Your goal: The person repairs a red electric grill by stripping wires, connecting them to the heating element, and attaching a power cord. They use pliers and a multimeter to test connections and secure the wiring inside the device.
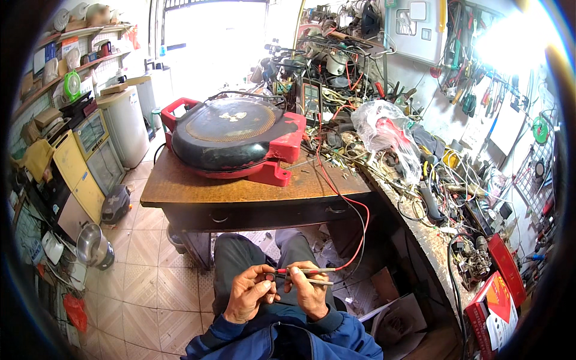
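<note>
Above my lap, my right hand [307, 291] is closed round a pair of multimeter test probes, a red one [321, 270] and a dark one [321, 282]. Their tips point left, toward my left hand [251, 293]. That hand's thumb and fingers pinch a small dark piece, too small to make out, right by the tips. From the probes a red lead [363, 237] and a black lead run up over the desk edge toward a multimeter [311, 96]. A red and black electric griddle [231, 135] rests on the wooden desk [240, 193], beyond my hands.
Cables, tools and a clear plastic bag [387, 132] crowd the side bench [414, 222] on the right. A red box [495, 312] stands at lower right. A metal pot [93, 243] sits on the tiled floor at left, near shelves [90, 66] and cabinets.
</note>
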Motion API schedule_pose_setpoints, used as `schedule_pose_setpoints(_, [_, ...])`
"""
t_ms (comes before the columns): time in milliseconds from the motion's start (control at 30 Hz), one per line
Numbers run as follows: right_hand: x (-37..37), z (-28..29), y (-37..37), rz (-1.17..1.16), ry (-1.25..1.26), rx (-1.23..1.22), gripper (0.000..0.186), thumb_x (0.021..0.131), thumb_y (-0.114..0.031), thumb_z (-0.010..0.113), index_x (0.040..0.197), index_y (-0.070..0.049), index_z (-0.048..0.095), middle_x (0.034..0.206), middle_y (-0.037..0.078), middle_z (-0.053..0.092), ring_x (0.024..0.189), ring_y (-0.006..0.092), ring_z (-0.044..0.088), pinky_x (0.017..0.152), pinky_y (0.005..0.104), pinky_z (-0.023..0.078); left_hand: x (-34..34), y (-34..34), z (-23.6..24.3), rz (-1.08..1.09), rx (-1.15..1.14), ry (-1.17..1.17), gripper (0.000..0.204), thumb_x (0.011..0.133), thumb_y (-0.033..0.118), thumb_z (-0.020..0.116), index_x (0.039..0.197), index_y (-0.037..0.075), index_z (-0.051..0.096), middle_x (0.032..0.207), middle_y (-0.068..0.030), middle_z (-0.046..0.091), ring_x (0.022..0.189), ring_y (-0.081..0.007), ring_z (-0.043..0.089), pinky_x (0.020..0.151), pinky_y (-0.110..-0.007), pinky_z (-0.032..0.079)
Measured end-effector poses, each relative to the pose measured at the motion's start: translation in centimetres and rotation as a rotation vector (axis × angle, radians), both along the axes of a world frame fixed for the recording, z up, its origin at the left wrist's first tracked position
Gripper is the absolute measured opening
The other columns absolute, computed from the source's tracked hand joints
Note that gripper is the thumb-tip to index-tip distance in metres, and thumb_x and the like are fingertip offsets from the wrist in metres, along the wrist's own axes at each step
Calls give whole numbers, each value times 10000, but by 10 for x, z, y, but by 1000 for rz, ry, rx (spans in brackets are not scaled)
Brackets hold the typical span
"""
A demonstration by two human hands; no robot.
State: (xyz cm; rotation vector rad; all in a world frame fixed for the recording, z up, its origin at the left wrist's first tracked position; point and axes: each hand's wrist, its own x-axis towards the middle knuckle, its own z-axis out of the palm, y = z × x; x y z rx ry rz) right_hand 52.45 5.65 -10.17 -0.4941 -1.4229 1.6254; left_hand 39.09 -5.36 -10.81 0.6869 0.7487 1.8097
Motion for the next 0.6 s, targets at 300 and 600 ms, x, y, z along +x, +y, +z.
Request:
schedule_pose_setpoints(300, [0,1,0,7,2,-22,256,1027,-170,612,1047,78,674,822,92,688,659,118,640,585,261,538,0,1,-1,12,-9,29,299,1009,55,626,1296,-19,587,939,-82,672,715,-107,639,756,-310,615])
schedule_pose_setpoints(600, [0,1,0,19,1,-25,251,1027,-170,613,1037,74,674,787,85,685,647,119,630,580,266,530,0,2,-3,21,-4,30,296,1006,50,625,1291,-22,586,924,-83,674,707,-106,636,751,-312,617])
